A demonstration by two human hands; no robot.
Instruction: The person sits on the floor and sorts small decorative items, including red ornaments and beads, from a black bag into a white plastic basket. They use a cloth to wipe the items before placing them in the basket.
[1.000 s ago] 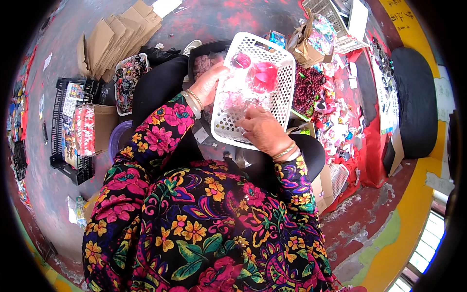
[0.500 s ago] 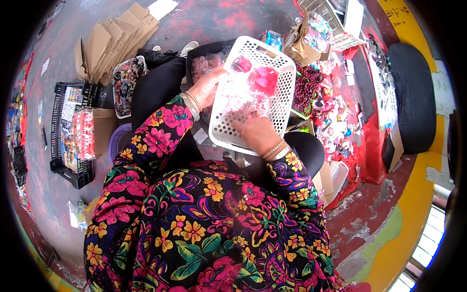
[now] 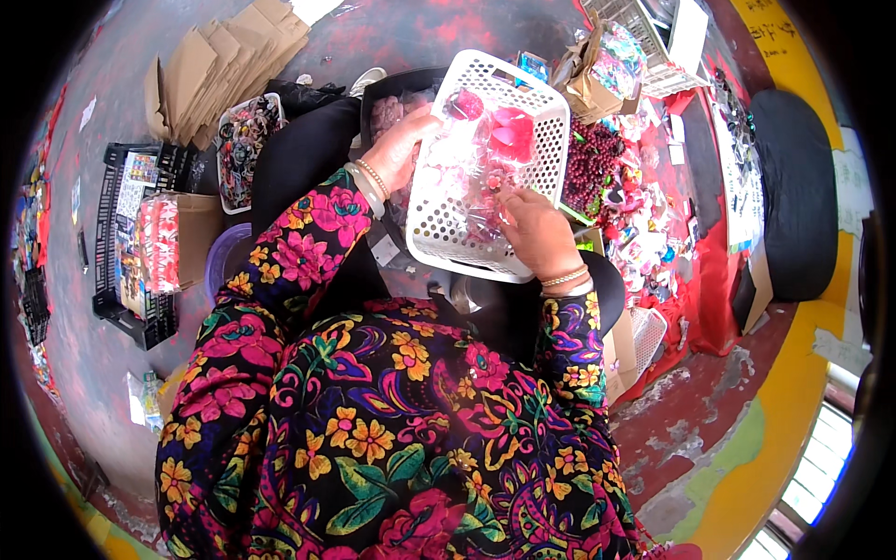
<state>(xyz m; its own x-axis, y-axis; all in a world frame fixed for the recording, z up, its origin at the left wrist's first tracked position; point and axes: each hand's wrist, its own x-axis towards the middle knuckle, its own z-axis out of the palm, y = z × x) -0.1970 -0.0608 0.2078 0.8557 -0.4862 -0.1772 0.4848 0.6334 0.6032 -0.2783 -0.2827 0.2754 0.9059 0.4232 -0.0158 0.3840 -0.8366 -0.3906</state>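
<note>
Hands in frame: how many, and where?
2: the left hand on the left rim of the white basket; the right hand at the pink items inside it. No others visible.

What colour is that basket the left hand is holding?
The basket is white, with a pattern of holes; it shows best in the head view.

Harsh glare inside the basket (image 3: 446,233)

At two o'clock, dark handwritten characters (image 3: 772,30) run along a yellow band (image 3: 805,70). Between two and three o'clock, pale sheets (image 3: 851,191) beside that band bear faint marks, too weak to read. Towards nine o'clock, small printed packets (image 3: 140,170) in a black crate (image 3: 105,233) show no legible lettering.
</note>
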